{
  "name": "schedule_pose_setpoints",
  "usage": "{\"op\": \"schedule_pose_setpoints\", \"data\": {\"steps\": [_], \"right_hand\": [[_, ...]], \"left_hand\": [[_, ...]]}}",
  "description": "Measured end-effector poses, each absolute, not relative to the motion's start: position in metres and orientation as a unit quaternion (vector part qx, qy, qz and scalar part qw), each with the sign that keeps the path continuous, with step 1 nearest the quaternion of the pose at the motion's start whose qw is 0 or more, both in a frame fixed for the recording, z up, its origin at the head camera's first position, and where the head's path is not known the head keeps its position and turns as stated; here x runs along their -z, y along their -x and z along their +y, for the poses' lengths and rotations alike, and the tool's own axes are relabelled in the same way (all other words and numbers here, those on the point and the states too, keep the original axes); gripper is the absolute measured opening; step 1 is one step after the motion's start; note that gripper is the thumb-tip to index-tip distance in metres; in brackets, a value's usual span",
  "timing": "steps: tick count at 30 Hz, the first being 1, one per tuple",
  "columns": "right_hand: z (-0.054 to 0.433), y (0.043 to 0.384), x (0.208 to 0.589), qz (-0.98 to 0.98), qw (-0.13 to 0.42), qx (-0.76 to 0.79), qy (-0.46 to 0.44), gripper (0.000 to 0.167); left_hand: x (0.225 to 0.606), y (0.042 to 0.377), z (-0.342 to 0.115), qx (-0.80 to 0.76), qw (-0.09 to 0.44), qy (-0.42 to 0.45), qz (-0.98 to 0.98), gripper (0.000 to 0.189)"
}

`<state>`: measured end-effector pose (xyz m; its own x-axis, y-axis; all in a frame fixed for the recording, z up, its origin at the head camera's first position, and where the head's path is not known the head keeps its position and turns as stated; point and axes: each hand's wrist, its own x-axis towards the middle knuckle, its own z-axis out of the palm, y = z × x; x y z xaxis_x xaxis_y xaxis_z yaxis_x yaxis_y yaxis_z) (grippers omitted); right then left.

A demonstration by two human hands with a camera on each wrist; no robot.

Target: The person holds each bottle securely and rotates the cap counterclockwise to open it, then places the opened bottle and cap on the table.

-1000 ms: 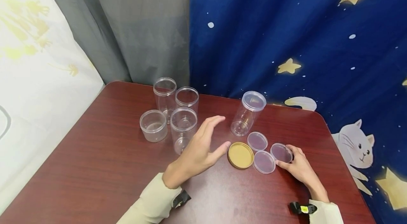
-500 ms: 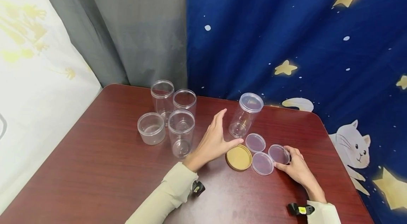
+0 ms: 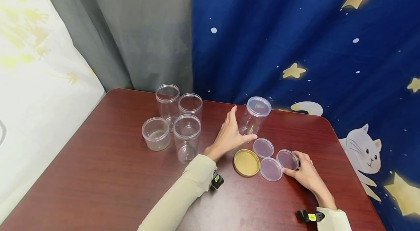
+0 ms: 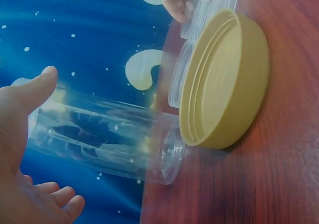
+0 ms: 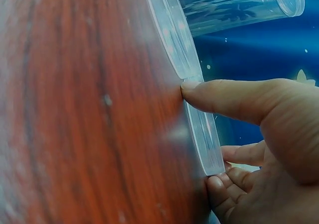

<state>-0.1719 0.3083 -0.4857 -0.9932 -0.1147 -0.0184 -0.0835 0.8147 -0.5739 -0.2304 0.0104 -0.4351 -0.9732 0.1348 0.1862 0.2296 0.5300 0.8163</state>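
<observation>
My left hand [image 3: 227, 135], thumb and fingers spread apart, is beside a tall clear jar [image 3: 255, 115] with a clear lid on top. In the left wrist view a gap shows between the thumb and fingers, around the upper part of that jar; whether they touch it I cannot tell. My right hand [image 3: 307, 173] grips a clear round lid [image 3: 287, 159] by its edge, thumb on one side and fingers on the other, flat on the table. Two more clear lids, one farther back [image 3: 263, 148] and one nearer [image 3: 271, 169], lie beside a gold lid [image 4: 232, 79], inner side up.
On the left of the table [image 3: 108, 183] stand three tall lidless clear jars, the front one [image 3: 187, 140] nearest my left sleeve. A short clear jar [image 3: 156, 134] is beside them. A blue curtain [image 3: 246, 34] hangs behind the table's far edge.
My left hand has moved right and away from me, from above the gold lid's left side to the lidded jar. The right hand has stayed on its clear lid.
</observation>
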Motion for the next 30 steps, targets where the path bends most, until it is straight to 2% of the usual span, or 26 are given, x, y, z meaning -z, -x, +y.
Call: {"op": "schedule_pose_setpoints", "data": {"steps": [16,30], "right_hand": [[0.311,0.173,0.488,0.953,0.023,0.298,0.052,0.081],[0.312,0.174,0.488,0.952,0.012,0.301,0.050,0.079]], "left_hand": [[0.450,0.253,0.023,0.501,0.022,0.087,-0.861,0.117],[0.452,0.262,0.035,0.516,0.047,0.105,-0.849,0.103]]}}
